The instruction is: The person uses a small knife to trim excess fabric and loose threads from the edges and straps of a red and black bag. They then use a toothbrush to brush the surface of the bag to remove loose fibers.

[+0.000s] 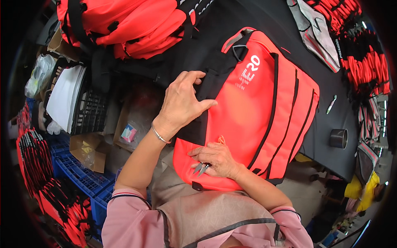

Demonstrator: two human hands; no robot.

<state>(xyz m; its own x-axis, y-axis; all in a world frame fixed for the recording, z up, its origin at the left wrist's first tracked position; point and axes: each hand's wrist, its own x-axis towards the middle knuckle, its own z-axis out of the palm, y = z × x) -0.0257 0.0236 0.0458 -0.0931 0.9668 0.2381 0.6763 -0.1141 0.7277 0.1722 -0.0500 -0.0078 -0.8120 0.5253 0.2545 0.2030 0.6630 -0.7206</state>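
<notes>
A bright red-orange backpack (242,111) with black trim and a white printed logo lies before me, its bottom end against my apron. My left hand (183,99) rests at its black side panel (206,83), fingers bent over the dark webbing and thumb spread apart on the edge of the red fabric. In my right hand (218,159) is a pair of thread snips (202,169), blades pointing down towards the bag's bottom corner. An orange loop (221,140) shows above that hand. Part of the snips is hidden by my fingers.
More red backpacks (133,28) are piled at the table's far left. On the black table (325,90) are a metal cup (338,138), a toothbrush (331,104) and a grey fabric piece (316,34). Blue crates (80,173) and a black basket (91,108) stand left. A person in yellow (366,189) is at right.
</notes>
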